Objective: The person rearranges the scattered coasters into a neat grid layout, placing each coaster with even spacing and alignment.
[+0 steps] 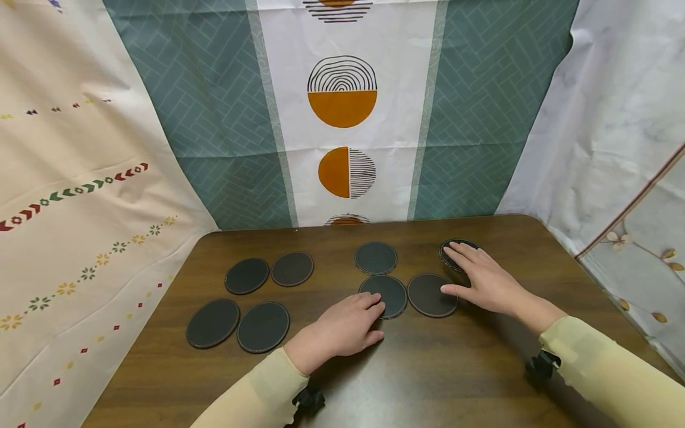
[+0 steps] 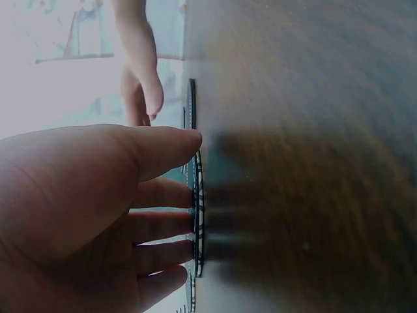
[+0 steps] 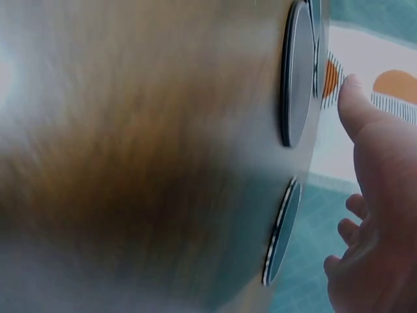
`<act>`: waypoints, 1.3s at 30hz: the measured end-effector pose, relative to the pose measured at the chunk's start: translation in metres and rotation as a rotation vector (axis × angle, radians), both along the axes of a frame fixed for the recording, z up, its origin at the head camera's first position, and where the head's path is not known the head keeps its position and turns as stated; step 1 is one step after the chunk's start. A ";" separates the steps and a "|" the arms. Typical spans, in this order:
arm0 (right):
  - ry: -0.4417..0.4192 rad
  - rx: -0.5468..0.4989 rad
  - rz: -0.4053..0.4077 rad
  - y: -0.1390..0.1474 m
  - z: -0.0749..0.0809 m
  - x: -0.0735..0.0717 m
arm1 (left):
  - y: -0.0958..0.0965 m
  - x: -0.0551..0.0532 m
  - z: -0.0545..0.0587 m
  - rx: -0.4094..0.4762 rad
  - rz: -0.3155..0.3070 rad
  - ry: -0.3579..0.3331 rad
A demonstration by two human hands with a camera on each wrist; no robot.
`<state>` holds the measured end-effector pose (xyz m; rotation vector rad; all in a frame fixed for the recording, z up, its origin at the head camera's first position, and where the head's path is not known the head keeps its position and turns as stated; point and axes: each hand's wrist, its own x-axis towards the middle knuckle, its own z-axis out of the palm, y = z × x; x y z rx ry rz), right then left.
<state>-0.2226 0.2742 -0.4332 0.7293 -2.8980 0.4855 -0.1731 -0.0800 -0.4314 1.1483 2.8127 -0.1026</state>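
My left hand [image 1: 342, 324] rests its fingertips on a round dark coaster [image 1: 393, 300] with a stitched rim. The left wrist view shows the fingers of that hand [image 2: 85, 202] at the coaster's edge [image 2: 199, 222], the thumb apart from them. Over at the right, my right hand [image 1: 489, 282] is spread above the far right coaster [image 1: 446, 259] and covers part of it. Seen from the right wrist, this hand [image 3: 391, 189] hovers apart from the coasters, holding nothing. Its thumb overlaps the edge of another coaster [image 1: 428, 295] in the head view.
Another dark coaster [image 1: 376, 257] lies behind the one under my left hand. On the left side of the brown wooden table [image 1: 417, 380] several more coasters [image 1: 213, 323] form a loose two-by-two group. A patterned cloth [image 1: 342, 131] hangs along the back edge.
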 end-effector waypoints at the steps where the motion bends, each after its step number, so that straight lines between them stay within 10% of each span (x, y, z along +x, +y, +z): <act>1: -0.004 0.002 -0.007 0.002 0.000 -0.002 | 0.000 0.000 0.000 0.000 0.001 -0.005; 22: -0.062 0.067 -0.093 0.046 -0.008 -0.041 | 0.002 0.000 0.001 -0.001 0.012 -0.006; 39: -0.122 0.077 -0.117 0.052 -0.011 -0.043 | 0.001 0.000 0.002 -0.011 -0.004 0.018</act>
